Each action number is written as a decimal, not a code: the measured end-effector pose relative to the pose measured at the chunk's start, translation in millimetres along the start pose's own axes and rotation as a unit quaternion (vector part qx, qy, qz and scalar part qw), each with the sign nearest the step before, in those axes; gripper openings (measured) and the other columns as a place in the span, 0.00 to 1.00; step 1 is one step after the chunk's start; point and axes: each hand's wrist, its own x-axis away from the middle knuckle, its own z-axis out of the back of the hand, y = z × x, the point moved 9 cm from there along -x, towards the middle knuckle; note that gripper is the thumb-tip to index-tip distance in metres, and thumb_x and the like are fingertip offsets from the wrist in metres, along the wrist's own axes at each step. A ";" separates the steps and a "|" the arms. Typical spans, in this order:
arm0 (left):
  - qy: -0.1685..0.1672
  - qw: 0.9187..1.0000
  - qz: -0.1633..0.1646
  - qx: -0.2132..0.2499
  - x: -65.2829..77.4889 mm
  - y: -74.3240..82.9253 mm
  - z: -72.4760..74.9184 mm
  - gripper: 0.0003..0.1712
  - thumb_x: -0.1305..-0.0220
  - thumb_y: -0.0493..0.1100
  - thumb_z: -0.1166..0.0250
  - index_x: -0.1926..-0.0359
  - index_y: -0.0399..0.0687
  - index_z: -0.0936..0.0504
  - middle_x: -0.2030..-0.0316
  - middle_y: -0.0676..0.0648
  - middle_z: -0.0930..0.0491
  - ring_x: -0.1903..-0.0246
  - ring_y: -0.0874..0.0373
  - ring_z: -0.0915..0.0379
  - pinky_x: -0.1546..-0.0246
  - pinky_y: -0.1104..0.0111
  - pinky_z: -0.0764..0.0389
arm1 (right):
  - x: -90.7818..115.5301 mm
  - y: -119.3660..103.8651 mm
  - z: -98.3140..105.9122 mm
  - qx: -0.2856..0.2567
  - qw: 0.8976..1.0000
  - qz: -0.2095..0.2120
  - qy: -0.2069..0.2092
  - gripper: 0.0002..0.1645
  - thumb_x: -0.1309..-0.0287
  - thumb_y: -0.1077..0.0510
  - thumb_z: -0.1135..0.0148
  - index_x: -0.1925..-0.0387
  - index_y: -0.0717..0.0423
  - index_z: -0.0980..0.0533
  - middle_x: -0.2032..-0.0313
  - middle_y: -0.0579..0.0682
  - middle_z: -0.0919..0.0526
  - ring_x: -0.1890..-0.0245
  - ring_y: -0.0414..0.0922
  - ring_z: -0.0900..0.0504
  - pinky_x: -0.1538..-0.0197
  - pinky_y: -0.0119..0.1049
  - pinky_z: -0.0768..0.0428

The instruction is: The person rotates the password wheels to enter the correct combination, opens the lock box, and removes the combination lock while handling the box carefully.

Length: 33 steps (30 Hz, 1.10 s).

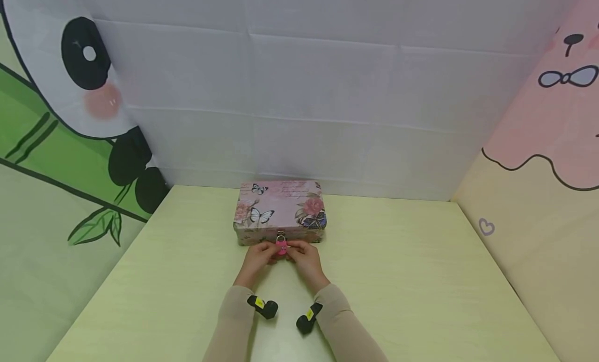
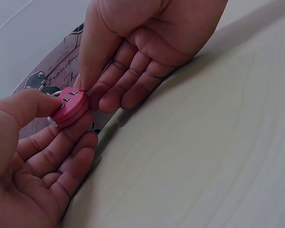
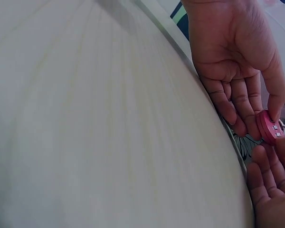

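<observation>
A pink padlock (image 1: 282, 246) with number dials hangs by its shackle at the front clasp of a pink floral box (image 1: 281, 206). My left hand (image 1: 258, 259) pinches the left side of the lock between thumb and fingers. From the other side, my right hand (image 1: 306, 260) grips it too. In the left wrist view, the left hand (image 2: 42, 147) has its thumb over the dials of the padlock (image 2: 71, 107), and the right hand's (image 2: 142, 42) thumb tip sits at the upper end. The right wrist view has the right hand (image 3: 280, 190) below and the left hand (image 3: 232, 52) above.
The box stands on a pale wooden table (image 1: 398, 279), close to a white cloth backdrop (image 1: 323, 91). Printed cartoon panels flank the table on both sides. Each wrist carries a black camera mount (image 1: 265, 307) with a yellow label.
</observation>
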 end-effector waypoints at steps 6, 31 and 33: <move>-0.004 1.000 -0.006 -0.009 -1.2 0.9 -1.0 0.14 0.33 0.37 0.38 0.62 0.24 0.17 0.69 0.41 0.15 0.71 0.59 0.21 0.68 0.68 0.18 | -0.6 -0.8 0.1 -0.003 1.000 0.002 0.001 0.12 0.36 0.68 0.38 0.55 0.74 0.20 0.64 0.62 0.14 0.69 0.43 0.16 0.61 0.35 0.17; -0.024 0.999 -0.025 -0.005 -2.1 3.0 -4.7 0.13 0.33 0.34 0.38 0.58 0.23 0.18 0.65 0.40 0.15 0.68 0.59 0.22 0.64 0.68 0.20 | -3.5 3.1 -0.3 -0.003 1.000 -0.003 0.000 0.11 0.36 0.70 0.40 0.54 0.73 0.20 0.63 0.60 0.14 0.70 0.39 0.18 0.61 0.31 0.18; -0.025 0.999 -0.023 -0.005 -1.9 2.1 -4.9 0.13 0.32 0.34 0.38 0.58 0.23 0.18 0.64 0.39 0.16 0.67 0.58 0.22 0.63 0.67 0.19 | -3.6 3.5 -0.2 -0.001 1.000 -0.002 0.001 0.11 0.36 0.70 0.40 0.55 0.73 0.20 0.63 0.60 0.14 0.70 0.40 0.18 0.61 0.32 0.18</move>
